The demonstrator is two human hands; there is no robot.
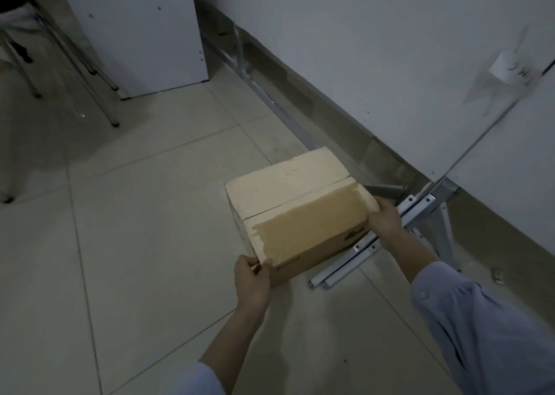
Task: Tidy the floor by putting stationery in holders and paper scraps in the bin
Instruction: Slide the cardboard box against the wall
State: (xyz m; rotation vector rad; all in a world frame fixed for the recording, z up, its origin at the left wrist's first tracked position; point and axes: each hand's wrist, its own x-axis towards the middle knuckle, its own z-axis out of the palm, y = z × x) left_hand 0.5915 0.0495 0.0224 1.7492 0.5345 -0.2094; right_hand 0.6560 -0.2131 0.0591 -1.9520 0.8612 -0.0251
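A closed brown cardboard box point(300, 211) with two top flaps sits low over the tiled floor near the wall. My left hand point(252, 280) grips its near left corner, thumb on top of the flap. My right hand point(386, 219) holds the box's right end, fingers curled round the edge. No stationery, holder, paper scrap or bin shows in this view.
Metal rails and brackets point(354, 259) lie on the floor under and right of the box. A white wall point(390, 49) runs along the right. A white cabinet point(144, 31) and chair legs point(99, 94) stand at the far left. Beige tiles point(135, 214) spread to the left.
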